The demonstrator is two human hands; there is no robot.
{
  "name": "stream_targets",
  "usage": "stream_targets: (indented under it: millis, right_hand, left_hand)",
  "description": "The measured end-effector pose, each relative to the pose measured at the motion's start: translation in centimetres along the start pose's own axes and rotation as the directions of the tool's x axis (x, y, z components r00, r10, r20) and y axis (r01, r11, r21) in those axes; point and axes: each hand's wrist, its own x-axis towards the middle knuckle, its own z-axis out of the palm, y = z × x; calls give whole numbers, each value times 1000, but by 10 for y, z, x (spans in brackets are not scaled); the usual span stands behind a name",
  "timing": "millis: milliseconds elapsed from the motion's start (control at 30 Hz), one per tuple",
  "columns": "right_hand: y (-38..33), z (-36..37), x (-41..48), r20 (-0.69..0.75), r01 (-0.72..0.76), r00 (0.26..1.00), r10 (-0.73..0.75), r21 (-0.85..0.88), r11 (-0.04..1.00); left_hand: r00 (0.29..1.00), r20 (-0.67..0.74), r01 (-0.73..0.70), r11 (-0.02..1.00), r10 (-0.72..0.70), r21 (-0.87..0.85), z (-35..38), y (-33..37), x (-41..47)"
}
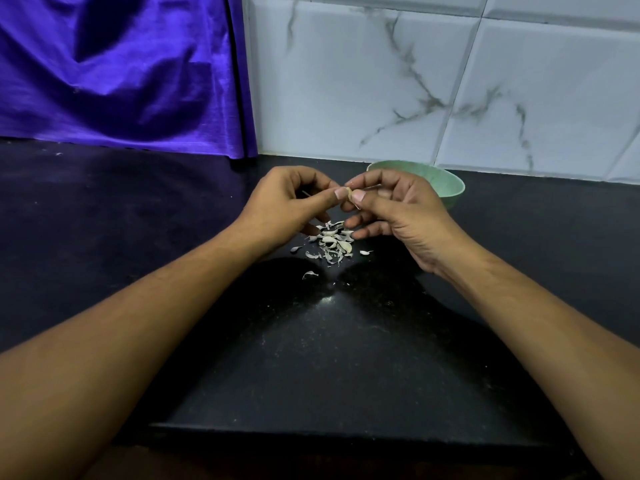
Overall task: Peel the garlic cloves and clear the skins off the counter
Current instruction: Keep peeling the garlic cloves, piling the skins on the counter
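Your left hand [291, 199] and right hand [398, 209] both pinch one garlic clove [349, 194] between thumb and forefinger. The other fingers are loosely curled. The clove is held in the air above the pile of skins [332, 242] on the black counter [346, 358]. Your thumbs hide most of it, so how much skin is left cannot be told.

Likely faults from here:
- Clove slips. The grip is fingertip-only on a small, smooth item, and a hard pull on the skin could flick it into the pile or off the counter.
- Skins scatter. One stray skin [309, 274] already lies apart from the pile, and light flakes may drift further.
- Good cloves get discarded. Some thicker pieces in the pile may be cloves, so check before sweeping.
- Green bowl [446, 183] gets knocked. It sits just behind your right hand.
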Motion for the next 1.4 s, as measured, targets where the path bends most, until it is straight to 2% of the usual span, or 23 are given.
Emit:
stream_targets:
  millis: [533,867,1100,1400]
  right_hand:
    - [6,1,2,-32,53,998,-56,-78,995]
    - [8,5,0,-36,108,993,-115,-147,983]
    - [10,7,0,-30,118,992,-122,-106,987]
    - [6,5,2,-44,93,995,-93,-10,996]
  left_hand:
    - [984,58,176,969,-168,-174,1,13,-7]
    - [960,-11,268,927,-280,-263,11,15,-9]
    - [946,-35,299,908,-322,-293,15,15,-7]
    - [961,7,266,915,-277,-304,14,17,-8]
